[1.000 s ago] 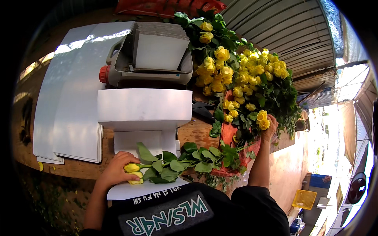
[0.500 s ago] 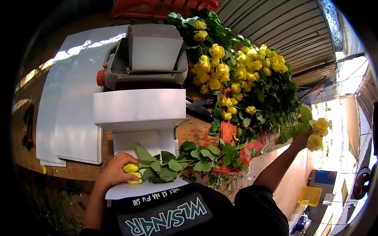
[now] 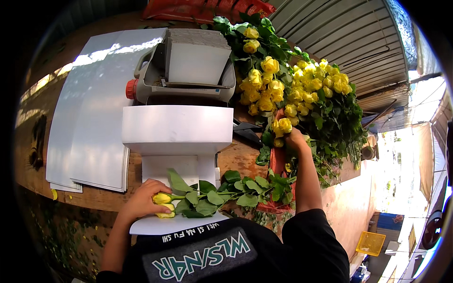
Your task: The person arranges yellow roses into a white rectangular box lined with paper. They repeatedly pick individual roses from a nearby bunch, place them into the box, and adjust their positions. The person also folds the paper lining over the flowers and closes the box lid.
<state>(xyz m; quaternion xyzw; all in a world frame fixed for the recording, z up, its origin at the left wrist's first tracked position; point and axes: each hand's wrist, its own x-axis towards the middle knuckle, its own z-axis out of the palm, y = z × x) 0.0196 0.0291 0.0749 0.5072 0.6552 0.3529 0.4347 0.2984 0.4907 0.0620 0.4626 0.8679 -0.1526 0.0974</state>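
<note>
At the lower left, my left hand [image 3: 146,200] is closed on two yellow roses [image 3: 162,199], pressing them against white card [image 3: 174,226]. Their leafy stems [image 3: 245,186] stretch rightward along the table's near edge. My right hand [image 3: 295,140] reaches into the right-hand rose pile [image 3: 311,85], its fingers round yellow roses [image 3: 283,126] and partly hidden by them. A folded white card [image 3: 177,125] stands between my hands and a cut plastic jug [image 3: 146,89] holding a stack of small cards [image 3: 197,56].
Stacked white sheets [image 3: 85,122] cover the left of the wooden table [image 3: 236,158]. Black scissors [image 3: 245,132] lie right of the folded card. Red sacking [image 3: 207,10] is at the back. A ribbed metal panel [image 3: 349,33] borders the pile; a yellow crate [image 3: 370,243] sits down at right.
My right hand swung out rightward with roses half a second ago and is now back left, lower against the pile, with roses at its fingers. My left hand holds nearly the same position.
</note>
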